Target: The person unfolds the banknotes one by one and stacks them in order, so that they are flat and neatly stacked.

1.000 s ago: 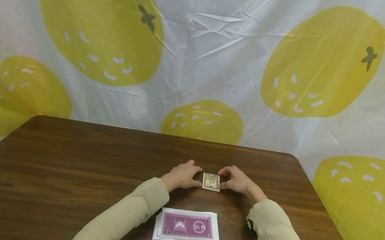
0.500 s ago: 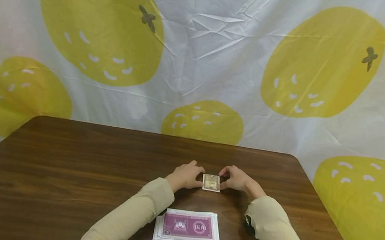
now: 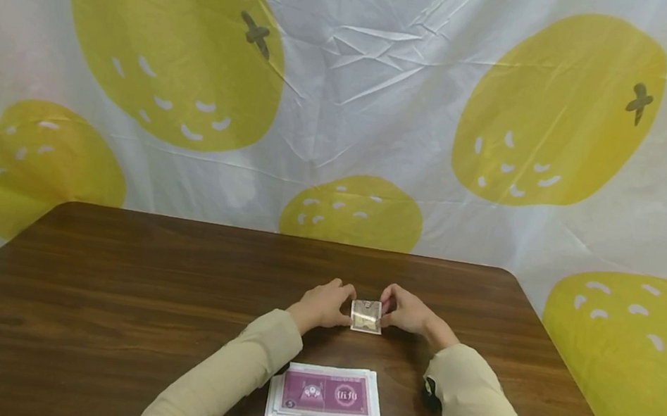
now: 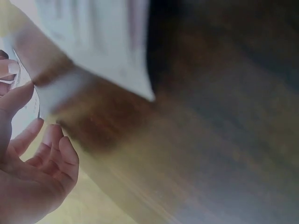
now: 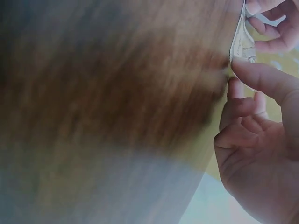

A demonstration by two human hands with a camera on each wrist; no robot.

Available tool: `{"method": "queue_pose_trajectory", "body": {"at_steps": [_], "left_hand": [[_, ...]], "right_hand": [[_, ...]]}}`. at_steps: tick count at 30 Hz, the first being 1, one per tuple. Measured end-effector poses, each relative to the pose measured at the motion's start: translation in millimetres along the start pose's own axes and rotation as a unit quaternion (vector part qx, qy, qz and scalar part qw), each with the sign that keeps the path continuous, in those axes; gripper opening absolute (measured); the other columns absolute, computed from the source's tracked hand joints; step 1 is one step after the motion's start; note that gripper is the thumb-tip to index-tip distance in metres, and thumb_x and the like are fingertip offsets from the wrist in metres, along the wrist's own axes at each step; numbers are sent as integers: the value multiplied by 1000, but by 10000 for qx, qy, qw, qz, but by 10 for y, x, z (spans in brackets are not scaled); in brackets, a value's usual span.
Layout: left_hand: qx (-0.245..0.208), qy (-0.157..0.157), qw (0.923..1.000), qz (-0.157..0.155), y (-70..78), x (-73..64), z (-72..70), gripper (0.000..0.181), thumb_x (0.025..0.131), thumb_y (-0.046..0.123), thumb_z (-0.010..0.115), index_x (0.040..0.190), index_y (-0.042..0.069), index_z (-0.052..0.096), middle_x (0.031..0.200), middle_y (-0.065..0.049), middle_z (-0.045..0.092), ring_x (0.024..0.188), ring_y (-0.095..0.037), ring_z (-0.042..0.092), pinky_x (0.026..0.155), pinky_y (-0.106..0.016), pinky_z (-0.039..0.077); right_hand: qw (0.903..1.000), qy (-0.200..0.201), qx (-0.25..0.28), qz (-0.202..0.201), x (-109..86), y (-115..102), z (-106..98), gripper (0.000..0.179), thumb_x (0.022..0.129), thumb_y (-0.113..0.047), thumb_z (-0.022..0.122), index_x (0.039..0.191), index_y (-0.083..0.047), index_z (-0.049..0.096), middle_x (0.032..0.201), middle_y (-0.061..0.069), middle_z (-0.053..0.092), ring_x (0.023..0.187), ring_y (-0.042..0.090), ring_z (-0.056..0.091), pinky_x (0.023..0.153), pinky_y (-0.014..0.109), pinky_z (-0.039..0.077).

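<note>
A small, nearly square, yellowish paper note (image 3: 366,317) with a pale border lies between both hands, well ahead of the person. My left hand (image 3: 325,304) pinches its left edge with thumb and fingers. On the opposite edge my right hand (image 3: 411,311) pinches the note. In the right wrist view the note (image 5: 243,44) looks bowed, the right thumb on one face and fingers beyond it. Only part of the note (image 4: 25,108) shows in the left wrist view, blurred by glare.
A stack of purple printed play banknotes (image 3: 325,393) lies nearer the person, by the left sleeve (image 3: 227,371). Everything rests on a dark wooden table (image 3: 123,292). Behind it hangs a white cloth (image 3: 358,126) with yellow fruit prints.
My left hand has moved slightly right, closing onto the note's left edge. A bright glare band now crosses the note. The right hand stays almost in place.
</note>
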State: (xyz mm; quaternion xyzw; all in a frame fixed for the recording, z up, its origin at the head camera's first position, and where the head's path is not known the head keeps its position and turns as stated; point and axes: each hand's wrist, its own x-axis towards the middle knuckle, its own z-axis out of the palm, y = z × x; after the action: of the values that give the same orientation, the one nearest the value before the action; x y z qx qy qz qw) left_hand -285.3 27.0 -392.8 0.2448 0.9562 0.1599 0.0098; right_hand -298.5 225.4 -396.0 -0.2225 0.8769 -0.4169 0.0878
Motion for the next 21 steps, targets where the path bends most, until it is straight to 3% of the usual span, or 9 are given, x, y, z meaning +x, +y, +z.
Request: {"method": "queue_pose_trajectory", "body": {"at_steps": [5, 10, 16, 21], "left_hand": [[-143, 166, 9997, 109, -34, 6, 5, 35, 70, 32, 72, 92, 15, 51, 83, 2, 46, 72, -20, 52, 58, -33, 42], [-667, 531, 9956, 382, -85, -5, -24, 15, 78, 26, 64, 78, 15, 53, 70, 7, 47, 62, -10, 47, 51, -26, 37], [-1817, 825, 9770, 752, -140, -53, -95, 11, 79, 15, 63, 72, 10, 56, 62, 5, 50, 54, -7, 46, 51, -22, 38], [-2640, 974, 9583, 491, -184, -121, -141, 11, 79, 14, 64, 73, 7, 58, 63, 4, 50, 55, -8, 44, 51, -23, 37]], "right_hand": [[9993, -37, 341, -153, -3, -14, 7, 30, 65, 14, 58, 89, 8, 42, 71, 10, 50, 65, 16, 48, 57, 26, 41], [9981, -81, 519, -310, -8, -44, 14, 29, 67, 15, 55, 92, 8, 43, 75, 12, 51, 69, 18, 48, 59, 27, 40], [9952, -20, 888, -411, -11, -93, 16, 25, 73, 12, 55, 96, 9, 46, 76, 14, 53, 68, 17, 49, 56, 26, 40], [9941, 161, 1017, -326, -42, -141, 31, 20, 80, 5, 52, 99, 10, 51, 78, 9, 55, 64, 15, 47, 51, 24, 37]]}}
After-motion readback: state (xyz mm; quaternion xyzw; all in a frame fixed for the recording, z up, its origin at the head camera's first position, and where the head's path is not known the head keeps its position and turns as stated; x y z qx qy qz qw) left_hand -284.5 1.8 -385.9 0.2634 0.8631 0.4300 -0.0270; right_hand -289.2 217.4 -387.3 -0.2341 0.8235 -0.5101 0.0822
